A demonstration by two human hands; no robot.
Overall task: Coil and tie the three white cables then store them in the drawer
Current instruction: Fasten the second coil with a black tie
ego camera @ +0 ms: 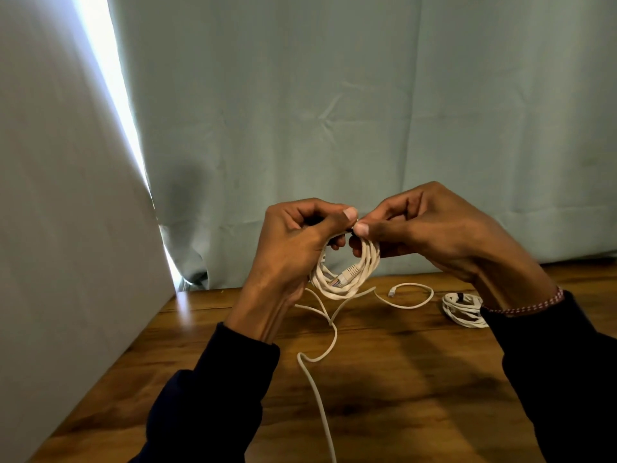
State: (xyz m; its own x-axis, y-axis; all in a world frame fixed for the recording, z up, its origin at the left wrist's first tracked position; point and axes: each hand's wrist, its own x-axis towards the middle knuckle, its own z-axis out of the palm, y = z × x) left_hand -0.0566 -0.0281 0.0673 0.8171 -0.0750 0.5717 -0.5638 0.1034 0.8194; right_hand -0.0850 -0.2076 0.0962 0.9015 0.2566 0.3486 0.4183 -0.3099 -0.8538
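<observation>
Two hands, left hand point(293, 242) and right hand point(430, 225), pinch the top of a coiled white cable point(347, 275) held above the worktop point(400, 379); a loose cable point(320, 389) trails below, and a tied coil point(462, 310) lies at right.

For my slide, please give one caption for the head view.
Both hands tie a coiled white cable above the wooden table.

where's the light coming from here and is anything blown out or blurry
Head view: daylight enters through the curtain gap, which is blown out to white and throws a glare patch on the wooden table; both hands cast soft shadows on the table; the coiled cable is fairly sharp; straight edges bow from wide-angle distortion.
</observation>
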